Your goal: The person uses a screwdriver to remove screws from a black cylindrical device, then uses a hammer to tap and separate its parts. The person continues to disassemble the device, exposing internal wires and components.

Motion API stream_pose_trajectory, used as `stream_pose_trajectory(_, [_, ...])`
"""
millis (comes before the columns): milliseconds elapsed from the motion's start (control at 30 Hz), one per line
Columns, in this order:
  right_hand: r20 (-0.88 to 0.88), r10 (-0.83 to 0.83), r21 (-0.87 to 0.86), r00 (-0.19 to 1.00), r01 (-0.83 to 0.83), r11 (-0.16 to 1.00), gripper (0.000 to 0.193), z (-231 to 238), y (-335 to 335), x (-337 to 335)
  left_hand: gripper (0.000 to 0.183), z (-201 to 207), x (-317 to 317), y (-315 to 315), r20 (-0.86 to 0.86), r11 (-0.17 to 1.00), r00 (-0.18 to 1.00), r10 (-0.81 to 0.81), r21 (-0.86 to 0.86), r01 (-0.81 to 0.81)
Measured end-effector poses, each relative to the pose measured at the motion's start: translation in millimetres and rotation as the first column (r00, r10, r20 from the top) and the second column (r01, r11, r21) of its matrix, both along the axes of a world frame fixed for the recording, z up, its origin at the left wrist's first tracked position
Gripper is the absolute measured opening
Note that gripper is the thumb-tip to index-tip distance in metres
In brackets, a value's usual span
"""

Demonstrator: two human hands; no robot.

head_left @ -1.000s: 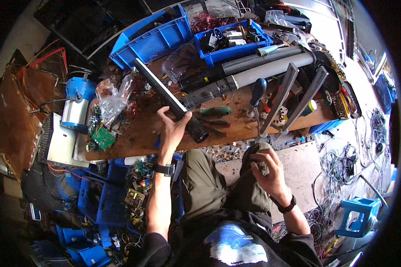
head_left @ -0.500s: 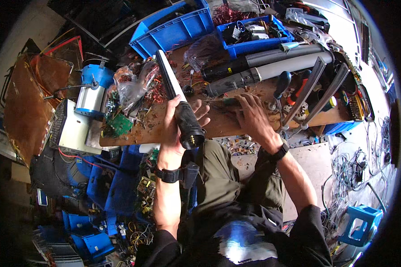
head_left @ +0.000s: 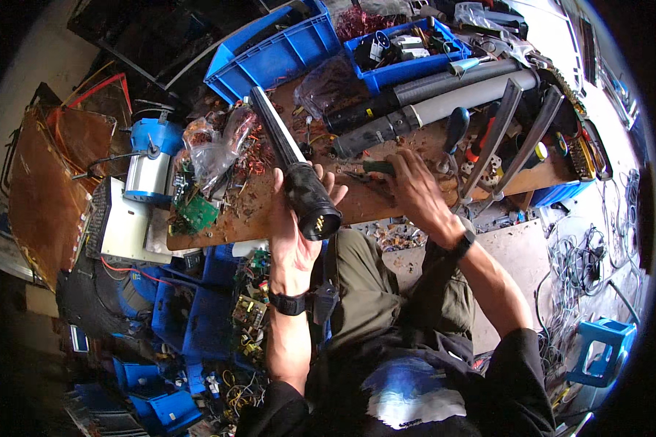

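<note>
My left hand (head_left: 293, 244) cradles a long black tube (head_left: 306, 197) with its palm up, fingers curled around the thick end. This end faces me and shows several gold pins in its socket. The narrower ribbed length slants up and away over the wooden bench, and light glints along it. On the bench, my right hand (head_left: 419, 189) has its fingers closed over the green handle of a screwdriver (head_left: 376, 167). The fingertips are partly hidden beneath the hand. Just beyond lies a grey and black tube (head_left: 375, 135), beside another dark tube (head_left: 459, 79).
Two upright metal bars (head_left: 494, 138) stand right of my right hand, near a dark blue handle (head_left: 457, 125). Blue crates (head_left: 273, 54) line the far side. Copper scraps and a green circuit board (head_left: 197, 213) lie left on the bench (head_left: 248, 231). Cables (head_left: 583, 255) cover the right floor.
My right hand's fingers have drawn together over the green handle. The black tube has tilted slightly in my left hand, and the whole view has shifted a little.
</note>
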State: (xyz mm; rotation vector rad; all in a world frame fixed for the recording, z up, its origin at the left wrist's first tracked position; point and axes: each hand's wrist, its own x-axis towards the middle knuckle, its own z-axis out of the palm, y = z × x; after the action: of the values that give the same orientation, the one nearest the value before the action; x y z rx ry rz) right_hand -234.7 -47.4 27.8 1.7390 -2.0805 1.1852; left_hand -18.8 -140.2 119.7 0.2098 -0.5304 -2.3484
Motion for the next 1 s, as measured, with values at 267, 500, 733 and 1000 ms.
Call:
stream_pose_trajectory(267, [0.419,0.051,-0.209,0.907,0.042,0.977,0.038,39.2,125.3,35.9,0.055,15.0,-8.0,-7.6,0.126,0.999,0.992,0.002,-0.052,0.004])
stream_pose_trajectory(500, [0.480,0.265,-0.480,0.836,-0.003,0.877,0.044,68.7,170.7,47.0,0.038,33.7,-40.8,-4.6,0.314,0.994,0.946,0.076,-0.105,-0.045])
stream_pose_trajectory(733, [0.353,0.362,-0.532,0.863,-0.133,0.836,0.054,92.3,177.7,51.9,0.034,36.0,-68.3,0.9,0.402,0.992,0.907,0.123,-0.083,-0.098])
stream_pose_trajectory(1000, [0.302,0.320,-0.526,0.898,-0.123,0.842,0.049,100.8,165.1,51.7,0.037,31.6,-76.0,9.2,0.412,0.985,0.898,0.154,-0.140,-0.105])
